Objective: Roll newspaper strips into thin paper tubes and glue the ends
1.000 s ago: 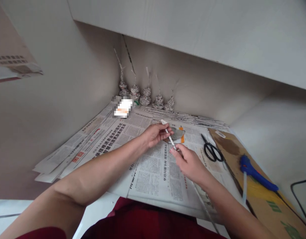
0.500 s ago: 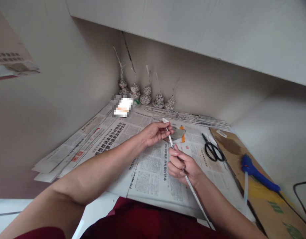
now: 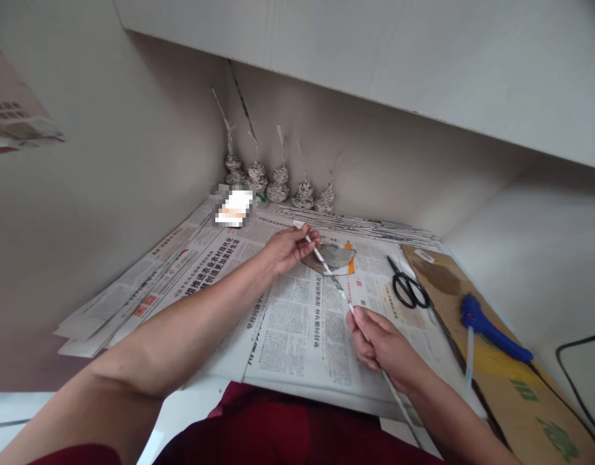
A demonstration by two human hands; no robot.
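Note:
A long, thin rolled newspaper stick (image 3: pixel 329 274) runs slantwise between my two hands, its pale flared tip at the far end. Near that tip my left hand (image 3: pixel 291 248) pinches it between thumb and fingers. Lower down, my right hand (image 3: pixel 377 339) is closed round the stick, and its tail continues below the wrist toward my lap. Beneath the stick, a small greyish piece with an orange edge (image 3: pixel 338 259) lies on the newspaper sheets (image 3: pixel 297 336) that cover the table.
Several woven paper pieces (image 3: pixel 278 184) stand along the back wall, before a row of paper sticks (image 3: pixel 365 226). At right are black scissors (image 3: pixel 407 289) and a blue glue gun (image 3: pixel 495 332) on cardboard (image 3: pixel 447 278). A blurred-out bright object (image 3: pixel 234 208) lies at back left.
My right hand has slid down along the stick toward me and right, away from my left hand. My left hand has shifted slightly left with the tip. The view has turned a little.

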